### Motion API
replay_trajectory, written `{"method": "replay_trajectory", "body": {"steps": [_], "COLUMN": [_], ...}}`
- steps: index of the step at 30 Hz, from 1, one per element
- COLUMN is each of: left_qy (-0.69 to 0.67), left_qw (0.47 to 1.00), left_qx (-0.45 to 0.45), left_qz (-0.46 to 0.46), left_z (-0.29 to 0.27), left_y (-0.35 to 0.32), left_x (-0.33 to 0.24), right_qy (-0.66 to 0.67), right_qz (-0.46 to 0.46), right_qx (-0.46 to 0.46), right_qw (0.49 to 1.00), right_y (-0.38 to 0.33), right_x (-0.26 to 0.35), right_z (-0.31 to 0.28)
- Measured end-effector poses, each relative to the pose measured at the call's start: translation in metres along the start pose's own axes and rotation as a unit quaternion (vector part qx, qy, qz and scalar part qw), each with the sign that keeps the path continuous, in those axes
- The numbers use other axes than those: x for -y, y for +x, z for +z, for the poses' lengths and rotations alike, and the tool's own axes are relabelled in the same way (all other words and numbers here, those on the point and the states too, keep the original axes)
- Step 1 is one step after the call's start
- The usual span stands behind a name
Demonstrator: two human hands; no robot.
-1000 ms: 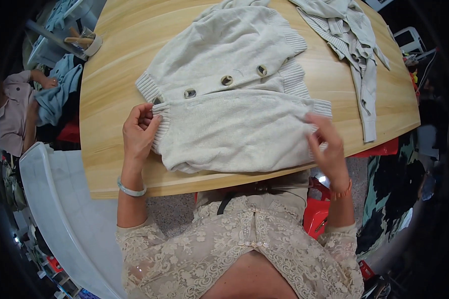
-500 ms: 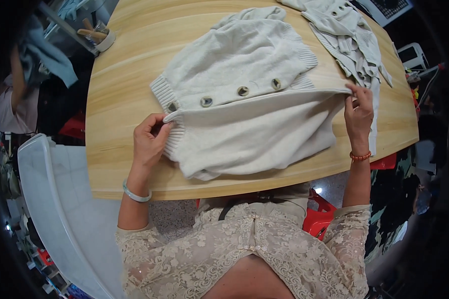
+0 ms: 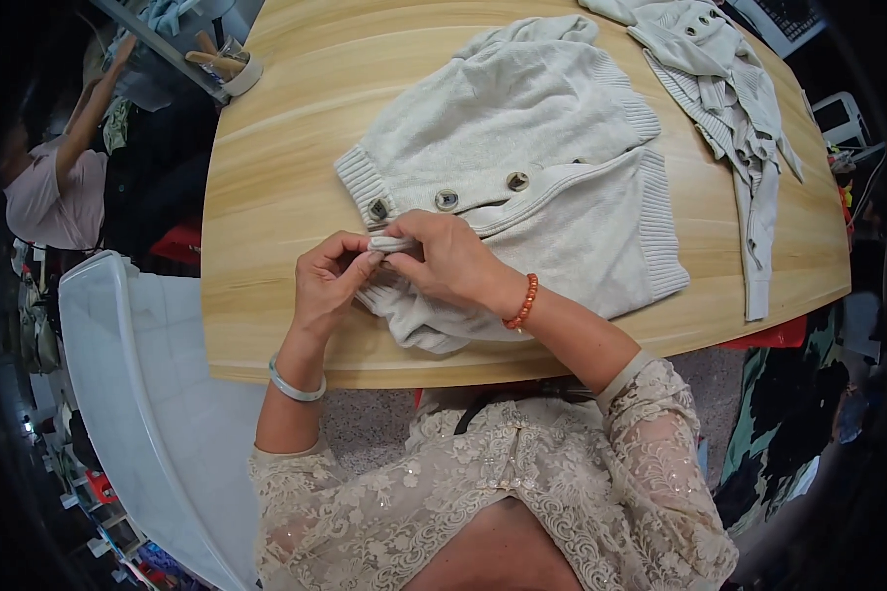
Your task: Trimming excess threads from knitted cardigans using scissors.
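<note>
A cream knitted cardigan [image 3: 522, 108] with dark round buttons and ribbed edges lies spread on the wooden table. My left hand [image 3: 331, 279] pinches the ribbed edge of its front, at the left corner near the lowest button [image 3: 379, 209]. Beside it, touching the same folded bit of edge, is my right hand [image 3: 453, 258], its thumb and fingers closed on the knit. The band of the near front runs loose to the right, partly covering the button row. What lies under my fingers is partly hidden.
A second cream knitted garment [image 3: 719, 89] with buttons lies at the far right. At the far left stands a cup [image 3: 241, 77] with wooden-handled tools. A white plastic bin [image 3: 118, 345] is left of the table [image 3: 266, 177]. Another person [image 3: 64, 187] is at the left.
My right hand has let go of the right end of the front edge and come over to my left hand. The ribbed cuff at right now lies flat.
</note>
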State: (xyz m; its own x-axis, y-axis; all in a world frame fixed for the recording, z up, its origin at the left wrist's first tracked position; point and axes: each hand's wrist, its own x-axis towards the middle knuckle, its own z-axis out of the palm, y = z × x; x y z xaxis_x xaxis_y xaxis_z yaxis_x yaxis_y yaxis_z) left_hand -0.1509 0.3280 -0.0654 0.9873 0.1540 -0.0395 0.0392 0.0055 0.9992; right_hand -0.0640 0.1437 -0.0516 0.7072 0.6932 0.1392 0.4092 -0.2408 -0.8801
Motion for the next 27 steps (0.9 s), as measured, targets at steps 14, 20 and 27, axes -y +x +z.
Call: {"method": "replay_trajectory", "body": {"steps": [14,20,27], "left_qy": [0.097,0.293,0.096], "left_qw": [0.995,0.956,0.993], "left_qx": [0.009,0.000,0.043], "left_qz": [0.013,0.028,-0.059], "left_z": [-0.009,0.006,0.006], "left_y": [0.024,0.055,0.040], "left_x": [-0.006,-0.009,-0.015], "right_qy": [-0.039,-0.049,-0.094], "right_qz": [-0.017,-0.049,-0.068], "right_qx": [0.039,0.025,-0.057], "right_qw": [0.998,0.997,0.992], "right_y": [-0.016,-0.021,-0.032], "right_x": [-0.008,-0.007,0.003], "right_z": [-0.003,-0.003,0.013]}}
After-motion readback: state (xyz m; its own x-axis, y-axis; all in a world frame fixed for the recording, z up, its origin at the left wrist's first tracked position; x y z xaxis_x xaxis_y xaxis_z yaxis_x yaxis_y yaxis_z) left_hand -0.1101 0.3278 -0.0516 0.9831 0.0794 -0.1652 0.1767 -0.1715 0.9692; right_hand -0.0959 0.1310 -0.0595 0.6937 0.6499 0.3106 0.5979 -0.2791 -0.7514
